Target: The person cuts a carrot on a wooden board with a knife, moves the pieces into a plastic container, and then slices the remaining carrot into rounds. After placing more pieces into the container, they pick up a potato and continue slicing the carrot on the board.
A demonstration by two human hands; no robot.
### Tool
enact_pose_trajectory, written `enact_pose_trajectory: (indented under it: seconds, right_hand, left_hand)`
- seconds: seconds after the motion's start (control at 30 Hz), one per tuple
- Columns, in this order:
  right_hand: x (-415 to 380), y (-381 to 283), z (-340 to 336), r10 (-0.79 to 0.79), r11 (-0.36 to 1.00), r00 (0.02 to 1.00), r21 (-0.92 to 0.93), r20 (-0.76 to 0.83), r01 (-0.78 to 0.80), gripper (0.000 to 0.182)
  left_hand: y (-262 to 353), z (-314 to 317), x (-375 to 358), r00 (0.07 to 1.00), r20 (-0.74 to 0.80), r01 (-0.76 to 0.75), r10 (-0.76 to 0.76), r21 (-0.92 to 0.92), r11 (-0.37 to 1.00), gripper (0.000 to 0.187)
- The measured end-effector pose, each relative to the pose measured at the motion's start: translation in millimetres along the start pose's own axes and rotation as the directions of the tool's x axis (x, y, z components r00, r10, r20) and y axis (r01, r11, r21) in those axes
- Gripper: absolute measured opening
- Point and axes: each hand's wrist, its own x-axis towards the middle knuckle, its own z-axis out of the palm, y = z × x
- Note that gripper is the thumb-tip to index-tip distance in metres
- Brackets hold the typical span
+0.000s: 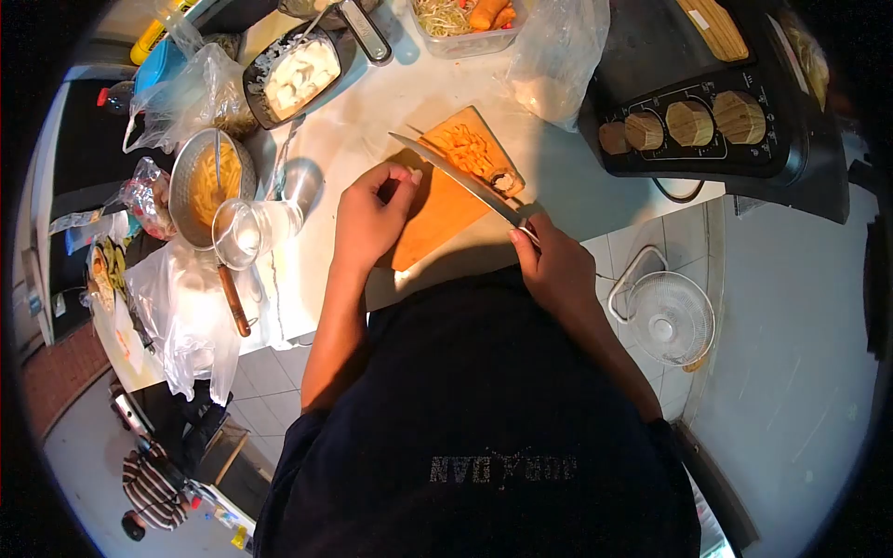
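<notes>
Gripping the kitchen knife (462, 179) near the centre of the frame, the right hand (561, 270) is closed around its handle, the blade slanting up and left over the cutting board (439, 216). From here the knife looks stiff and fairly light, best held by the handle, clear of the edge. The left hand (372, 212) is curled, thumb and fingertips drawn together near the blade's tip; I can't tell whether they pinch anything. The chopped orange pieces (462, 147), on the board's upper part, look small, light and perhaps slippery, easiest gathered in a loose handful.
</notes>
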Motion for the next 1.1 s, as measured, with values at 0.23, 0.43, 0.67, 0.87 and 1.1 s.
enact_pose_trajectory:
  seconds: [0.23,0.43,0.67,0.87,1.1]
  right_hand:
    - [-3.5,2.8,-2.1,-0.156,0.985,0.978,-0.093,-0.138,0.143,0.026]
    - [-0.9,16.5,-2.1,-0.128,0.989,0.960,0.040,-0.248,0.142,0.025]
    - [32.7,30.8,2.0,-0.118,0.981,0.923,0.103,-0.367,0.167,0.027]
    - [59.1,40.9,2.4,-0.203,0.977,0.892,-0.020,-0.403,0.213,0.025]
    - [68.9,54.7,10.5,-0.179,0.980,0.898,0.004,-0.401,0.197,0.031]
  left_hand:
    - [18.3,12.6,-3.9,0.959,-0.114,-0.241,0.258,0.146,0.960,0.026]
    - [28.3,10.0,-2.8,0.959,-0.201,-0.175,0.198,0.126,0.976,0.026]
    - [-2.2,11.4,14.0,0.843,-0.124,-0.441,0.523,0.395,0.806,0.017]
    - [-7.1,21.3,18.2,0.900,-0.073,-0.362,0.429,0.422,0.831,0.028]
    - [-1.3,24.6,14.0,0.857,-0.079,-0.408,0.509,0.499,0.764,0.025]
